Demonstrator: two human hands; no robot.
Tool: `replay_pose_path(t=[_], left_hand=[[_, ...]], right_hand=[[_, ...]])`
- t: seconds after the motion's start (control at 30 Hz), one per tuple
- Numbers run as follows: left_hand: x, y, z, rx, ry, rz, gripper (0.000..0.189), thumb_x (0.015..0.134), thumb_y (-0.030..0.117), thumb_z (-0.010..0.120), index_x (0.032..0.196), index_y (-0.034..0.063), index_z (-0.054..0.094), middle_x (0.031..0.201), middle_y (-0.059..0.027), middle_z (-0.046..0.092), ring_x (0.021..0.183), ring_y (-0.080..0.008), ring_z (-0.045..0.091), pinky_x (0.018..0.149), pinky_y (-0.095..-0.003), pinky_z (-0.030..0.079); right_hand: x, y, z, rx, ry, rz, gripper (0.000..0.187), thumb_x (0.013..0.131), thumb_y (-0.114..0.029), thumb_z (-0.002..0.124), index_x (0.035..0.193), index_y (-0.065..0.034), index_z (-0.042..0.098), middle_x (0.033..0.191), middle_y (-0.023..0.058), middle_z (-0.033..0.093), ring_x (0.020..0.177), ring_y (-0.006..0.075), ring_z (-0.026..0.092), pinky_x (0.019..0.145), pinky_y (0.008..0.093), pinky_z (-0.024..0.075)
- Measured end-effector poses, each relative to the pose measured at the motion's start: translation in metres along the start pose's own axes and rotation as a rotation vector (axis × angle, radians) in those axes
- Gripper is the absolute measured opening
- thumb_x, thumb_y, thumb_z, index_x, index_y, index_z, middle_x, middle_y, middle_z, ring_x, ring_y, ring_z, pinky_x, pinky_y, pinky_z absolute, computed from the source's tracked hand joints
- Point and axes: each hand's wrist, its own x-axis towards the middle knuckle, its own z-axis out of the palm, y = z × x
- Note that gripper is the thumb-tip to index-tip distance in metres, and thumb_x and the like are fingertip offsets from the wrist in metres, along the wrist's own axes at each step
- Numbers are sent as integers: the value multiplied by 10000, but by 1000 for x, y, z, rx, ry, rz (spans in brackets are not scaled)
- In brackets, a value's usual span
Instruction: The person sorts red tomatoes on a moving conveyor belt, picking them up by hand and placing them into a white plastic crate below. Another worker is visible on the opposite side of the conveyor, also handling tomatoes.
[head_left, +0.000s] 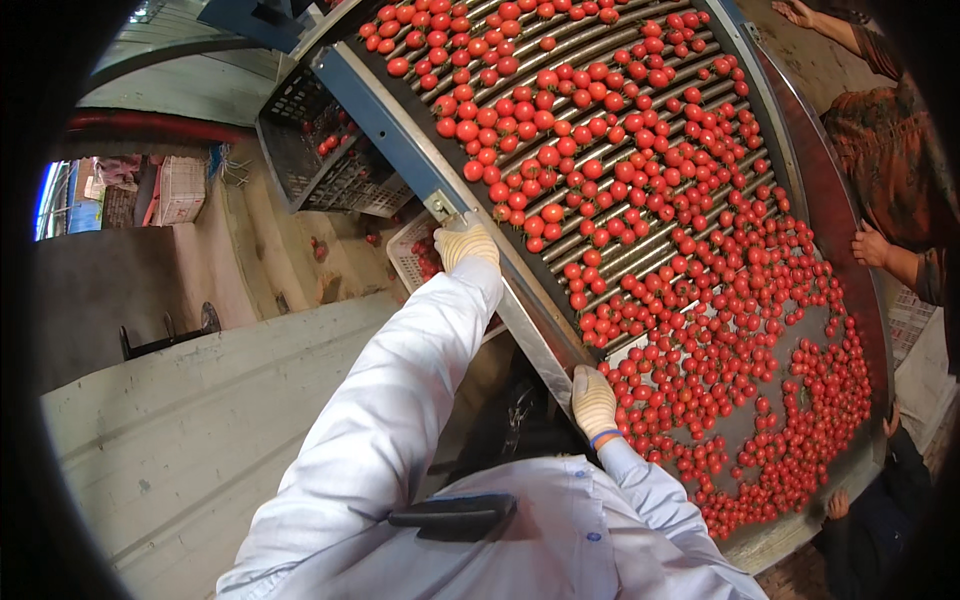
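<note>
My left hand (468, 244), in a cream knit glove, grips the metal side rail (536, 319) of a roller conveyor, just below a small latch bracket (437, 204). Lower along the same rail, my right hand (593, 402), gloved alike with a blue cuff band, is curled over the edge beside the tomatoes. Small red tomatoes (551, 155) lie scattered across the metal rollers (517, 154). They crowd more densely on the flat grey end bed (739, 420) to my right. Neither hand holds a tomato. The fingertips of both hands are partly hidden.
Beneath the rail stand a black plastic crate (300, 161) and a white crate (405, 251), both with tomatoes. A pale panel (225, 435) is at left. Across the conveyor a person in a patterned garment (885, 150) rests one hand on its red-brown side; another person (874, 510) stands lower right.
</note>
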Motion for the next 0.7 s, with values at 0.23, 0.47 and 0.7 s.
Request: replay_pose_path(t=[0.23, 0.47, 0.7], left_hand=[[11, -24, 8, -136, -70, 78, 707, 889, 481, 719, 1304, -65, 549, 1332, -274, 610, 1216, -437, 610, 1055, -488, 479], [25, -87, -16, -457, -155, 547, 430, 954, 277, 678, 1270, -11, 639, 1207, -248, 655, 1120, -389, 628, 1027, -475, 488], [5, 4, -25, 96, -427, 1173, 448, 866, 223, 715, 1257, 13, 653, 1260, -210, 656, 1149, -414, 629, 1009, -498, 509]], right_hand=[[-8, -19, 1, 34, 157, 348, 438, 1051, -341, 408, 1165, -46, 711, 1155, 241, 713, 1100, 454, 650, 976, 518, 501], [-11, -12, 6, -24, 217, 388, 484, 1054, -347, 393, 1222, -11, 698, 1195, 265, 706, 1121, 443, 658, 1008, 501, 502], [-15, -7, 11, -46, 279, 390, 489, 1051, -352, 397, 1205, -9, 710, 1182, 256, 714, 1115, 438, 663, 1004, 504, 504]])
